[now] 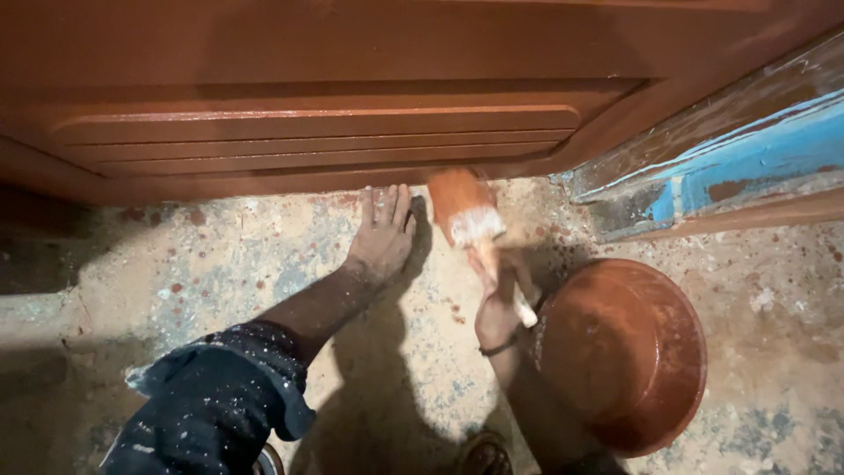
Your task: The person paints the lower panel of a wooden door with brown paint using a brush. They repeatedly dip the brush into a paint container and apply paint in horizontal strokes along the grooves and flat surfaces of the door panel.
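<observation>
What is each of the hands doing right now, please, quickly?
Left hand: open, flat on the floor by the door's bottom edge.
Right hand: closed on the paintbrush handle.

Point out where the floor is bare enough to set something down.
Bare floor lies left of the left hand, below the door. Another patch sits right of the bowl. It is crowded between the right hand, brush and bowl.

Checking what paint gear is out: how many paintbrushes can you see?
1: the paintbrush in the right hand, bristles at the door's bottom edge beside the bowl. Others may lie out of view.
</observation>
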Tool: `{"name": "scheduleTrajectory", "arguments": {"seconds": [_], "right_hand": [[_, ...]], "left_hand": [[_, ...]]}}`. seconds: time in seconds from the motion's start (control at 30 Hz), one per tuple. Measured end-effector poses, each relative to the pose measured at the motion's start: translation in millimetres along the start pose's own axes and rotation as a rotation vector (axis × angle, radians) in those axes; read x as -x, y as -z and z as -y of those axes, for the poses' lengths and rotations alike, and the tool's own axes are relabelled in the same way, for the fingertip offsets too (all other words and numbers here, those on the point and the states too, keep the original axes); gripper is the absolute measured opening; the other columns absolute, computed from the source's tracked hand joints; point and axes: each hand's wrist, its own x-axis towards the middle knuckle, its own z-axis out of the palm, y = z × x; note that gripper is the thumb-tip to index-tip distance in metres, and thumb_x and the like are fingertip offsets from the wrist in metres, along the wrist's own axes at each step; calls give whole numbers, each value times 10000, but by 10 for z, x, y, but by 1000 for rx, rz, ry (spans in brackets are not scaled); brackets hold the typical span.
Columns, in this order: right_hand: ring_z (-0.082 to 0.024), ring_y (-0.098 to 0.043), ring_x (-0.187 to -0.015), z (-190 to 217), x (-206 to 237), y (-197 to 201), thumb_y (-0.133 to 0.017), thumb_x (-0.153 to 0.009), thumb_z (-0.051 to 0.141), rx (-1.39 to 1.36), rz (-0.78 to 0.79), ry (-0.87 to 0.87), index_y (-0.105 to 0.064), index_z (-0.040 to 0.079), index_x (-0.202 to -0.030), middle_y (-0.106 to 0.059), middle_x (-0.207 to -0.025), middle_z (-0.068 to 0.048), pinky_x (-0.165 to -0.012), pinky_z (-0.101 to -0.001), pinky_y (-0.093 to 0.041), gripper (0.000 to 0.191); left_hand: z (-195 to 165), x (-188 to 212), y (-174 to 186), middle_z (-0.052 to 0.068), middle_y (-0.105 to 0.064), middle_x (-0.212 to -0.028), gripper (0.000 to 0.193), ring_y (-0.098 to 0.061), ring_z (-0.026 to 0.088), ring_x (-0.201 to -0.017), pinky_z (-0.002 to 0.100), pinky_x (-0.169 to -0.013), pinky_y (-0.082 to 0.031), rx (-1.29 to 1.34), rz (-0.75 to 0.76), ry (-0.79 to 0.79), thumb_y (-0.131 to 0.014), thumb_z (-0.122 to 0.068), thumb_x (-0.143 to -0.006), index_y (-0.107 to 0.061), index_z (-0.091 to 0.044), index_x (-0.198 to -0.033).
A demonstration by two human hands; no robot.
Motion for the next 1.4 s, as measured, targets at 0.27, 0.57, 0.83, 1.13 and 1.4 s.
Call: {"name": "scheduleTrajectory", "arguments": {"seconds": [0.27,0.57,0.83,1.13,1.4], "right_hand": [[-393,-675,-1205,-1,-525,-23,-483,-1094,259,-109,-2,-146,-566,-45,-1270,-618,-1294,-159,-1073,-407,-562,361],[-362,-633,-1172,71,-551,-77,-582,-1034,217,-9,-152,-66,-567,-19,-1189,-550,-1279,-175,-984,-521,-629,283],[-317,-624,-1249,214,-443,153,-679,-783,107,-1579,-227,-251,-537,189,-807,-564,-1133,-12,-1087,-784,-268,165],[-308,-596,-1192,111,-628,266,-560,-1040,186,-223,-219,-36,-585,28,-1186,-582,-1240,-149,-1080,-552,-523,216],[-384,-673,-1158,93,-673,77,-550,-1037,243,-72,-73,-127,-581,-22,-1185,-629,-1260,-211,-1057,-512,-567,306]], "left_hand": [[-118,-141,-92,312,-244,-1631,523,-239,429,-1528,726,-1162,-155,56,-27,-14,-451,-242,-994,-494,-1,-1455],[-423,-353,-89,292,-248,-1619,553,-239,405,-1524,714,-1150,-169,138,-42,9,-475,-230,-968,-451,-6,-1473],[-459,-421,-33,306,-258,-1622,529,-249,416,-1527,739,-1146,-185,158,-46,-14,-467,-238,-994,-479,9,-1462],[-523,-435,-21,283,-226,-1635,533,-206,416,-1524,731,-1152,-175,136,-26,-37,-437,-243,-1000,-456,6,-1471],[-577,-396,-8,292,-260,-1627,509,-243,421,-1524,743,-1134,-194,100,-12,-67,-422,-243,-1020,-483,0,-1464]]}}
